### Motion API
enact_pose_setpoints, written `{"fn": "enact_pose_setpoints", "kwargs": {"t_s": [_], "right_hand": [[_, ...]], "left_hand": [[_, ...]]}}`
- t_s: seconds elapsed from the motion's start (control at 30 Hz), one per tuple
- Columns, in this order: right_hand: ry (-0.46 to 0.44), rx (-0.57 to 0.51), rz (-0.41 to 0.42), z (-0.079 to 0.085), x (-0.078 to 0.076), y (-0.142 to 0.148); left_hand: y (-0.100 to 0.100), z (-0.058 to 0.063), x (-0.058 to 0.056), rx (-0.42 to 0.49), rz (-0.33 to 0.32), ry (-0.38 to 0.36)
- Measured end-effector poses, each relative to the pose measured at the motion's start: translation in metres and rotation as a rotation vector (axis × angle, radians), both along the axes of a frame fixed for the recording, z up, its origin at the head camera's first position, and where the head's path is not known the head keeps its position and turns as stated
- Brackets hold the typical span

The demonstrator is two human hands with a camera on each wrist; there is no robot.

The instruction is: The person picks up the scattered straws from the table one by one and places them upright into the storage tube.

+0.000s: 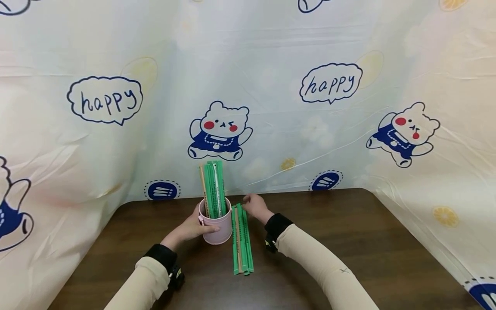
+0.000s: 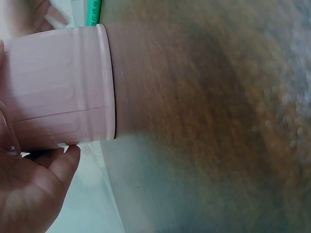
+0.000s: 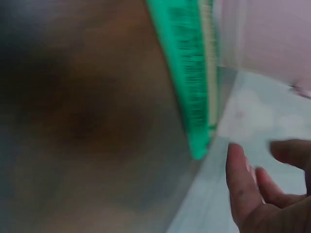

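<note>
A small pink bucket [image 1: 218,230] stands upright on the table, with a bundle of long green paper-wrapped chopsticks [image 1: 214,187] in it. My left hand [image 1: 193,227] grips the bucket from its left side, thumb across the front; in the left wrist view the fingers lie against the bucket's wall [image 2: 53,87]. More green wrapped chopsticks [image 1: 242,241] lie in a pile just right of the bucket, a brown strip showing among them. At the far end of this pile is my right hand [image 1: 256,206]. In the right wrist view its fingers [image 3: 240,182] are spread apart, holding nothing, close to the packet ends [image 3: 197,141].
The brown wooden table [image 1: 329,249] has a far edge just behind the bucket and my right hand. Behind it hangs a pale curtain [image 1: 271,129] printed with bears and the word "happy". It also borders the table on both sides.
</note>
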State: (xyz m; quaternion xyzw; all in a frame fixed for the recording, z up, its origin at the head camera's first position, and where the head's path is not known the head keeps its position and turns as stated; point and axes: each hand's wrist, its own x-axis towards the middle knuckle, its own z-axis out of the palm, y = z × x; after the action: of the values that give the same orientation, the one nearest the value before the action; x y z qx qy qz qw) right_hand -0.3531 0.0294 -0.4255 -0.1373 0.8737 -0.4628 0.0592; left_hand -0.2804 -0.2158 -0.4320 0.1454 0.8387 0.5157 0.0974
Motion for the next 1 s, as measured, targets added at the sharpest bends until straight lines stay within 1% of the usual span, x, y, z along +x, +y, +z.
{"fn": "enact_pose_setpoints", "kwargs": {"t_s": [0.1, 0.23, 0.4, 0.5, 0.57, 0.63, 0.7, 0.83, 1.0], "right_hand": [[-0.082, 0.037, 0.026, -0.011, 0.006, 0.004], [-0.1, 0.062, 0.029, -0.02, 0.006, 0.005], [-0.121, 0.099, 0.027, -0.028, -0.004, 0.006], [-0.092, 0.126, 0.046, -0.035, -0.013, 0.007], [-0.082, 0.122, 0.042, -0.036, -0.014, 0.007], [-0.082, 0.122, 0.043, -0.034, -0.012, 0.007], [-0.099, 0.118, 0.025, -0.028, -0.006, 0.006], [-0.089, 0.128, -0.005, -0.019, 0.004, 0.007], [-0.074, 0.145, -0.03, -0.011, 0.007, 0.012]], "left_hand": [[-0.002, -0.001, 0.002, -0.009, 0.006, -0.002], [-0.002, -0.001, 0.002, -0.018, 0.009, 0.002], [0.003, 0.0, 0.002, -0.004, 0.0, -0.002], [0.005, 0.002, 0.001, 0.005, -0.009, 0.005], [0.005, 0.002, 0.001, 0.005, -0.006, 0.008], [0.005, 0.002, 0.001, -0.003, -0.004, 0.008], [0.005, 0.002, 0.001, -0.004, 0.003, 0.004], [0.005, 0.0, 0.0, 0.01, 0.002, 0.0], [0.004, 0.0, -0.001, 0.021, -0.003, 0.006]]}}
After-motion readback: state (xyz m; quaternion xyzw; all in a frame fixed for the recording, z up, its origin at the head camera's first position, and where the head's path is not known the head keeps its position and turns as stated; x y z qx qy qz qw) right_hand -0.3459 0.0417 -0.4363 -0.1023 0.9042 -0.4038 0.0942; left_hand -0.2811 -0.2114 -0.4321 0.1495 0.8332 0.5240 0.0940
